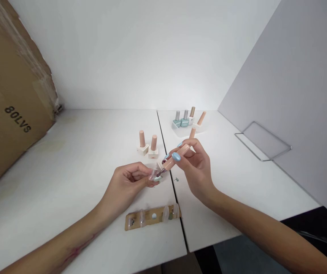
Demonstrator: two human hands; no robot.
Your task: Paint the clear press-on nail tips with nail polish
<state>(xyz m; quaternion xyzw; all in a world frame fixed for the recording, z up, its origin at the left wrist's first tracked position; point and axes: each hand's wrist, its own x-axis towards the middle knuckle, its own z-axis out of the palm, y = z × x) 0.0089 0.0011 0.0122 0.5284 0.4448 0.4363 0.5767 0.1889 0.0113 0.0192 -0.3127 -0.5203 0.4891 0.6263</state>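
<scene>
Now, your left hand (127, 183): fingers pinch a clear little cup (153, 175).
Your right hand (194, 168): fingers grip a peach polish brush (179, 154).
Plastic card (152, 217): small bits in clear bumps.

A torn cardboard box (15, 91) printed "80LVS" stands at the upper left of the frame. Two peach-capped polish bottles (148, 145) stand at centre on a white tabletop (75, 152), and two mint bottles with silver caps (181, 118) stand near its far edge. A wire stand (263, 140) leans against a pale grey panel (303, 76) at right. A tan blister strip (152, 217) lies at lower centre.
</scene>
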